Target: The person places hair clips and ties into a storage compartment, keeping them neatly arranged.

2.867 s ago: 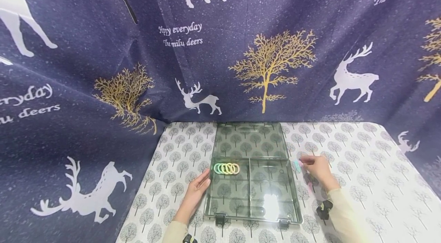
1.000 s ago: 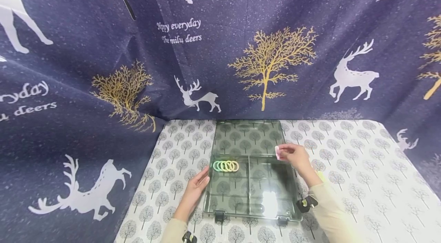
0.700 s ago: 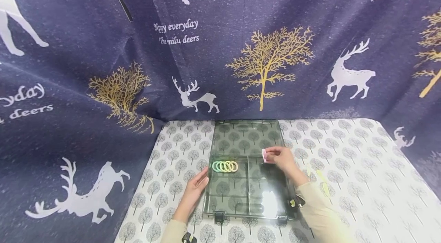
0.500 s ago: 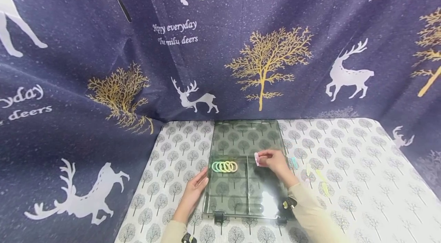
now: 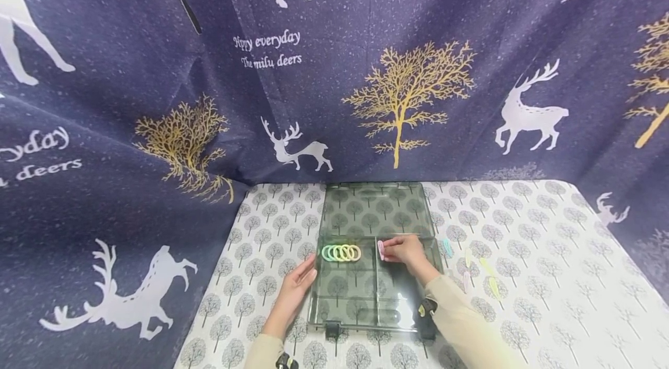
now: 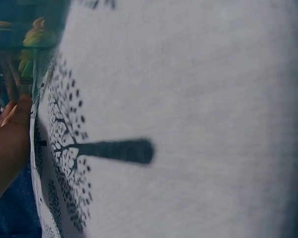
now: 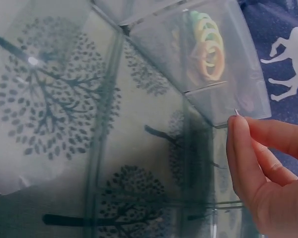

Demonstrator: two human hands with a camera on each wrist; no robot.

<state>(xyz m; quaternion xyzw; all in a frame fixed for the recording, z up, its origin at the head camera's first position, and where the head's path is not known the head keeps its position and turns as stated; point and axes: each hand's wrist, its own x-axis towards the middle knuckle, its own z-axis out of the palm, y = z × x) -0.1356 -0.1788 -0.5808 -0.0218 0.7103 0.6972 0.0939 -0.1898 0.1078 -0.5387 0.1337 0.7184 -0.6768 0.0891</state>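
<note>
In the head view a clear, grey-tinted plastic box lies with its lid folded back. My right hand pinches a small pink hair clip between thumb and fingers, over the back of the right compartment, close to the divider. Only a thin edge of the clip shows at the fingertips in the right wrist view. Pastel rings, green to peach, overlap in a row at the back of the left compartment. The fingers of my left hand lie fairly straight against the box's left side.
Right of the box, on the tree-print tablecloth, lie a teal clip, a pink clip and several yellow ones. A dark blue deer-print curtain hangs behind the table.
My right hand has picked up the pink clip from right of the box and carried it left and then down to the divider. The left hand stays at the box's side.
</note>
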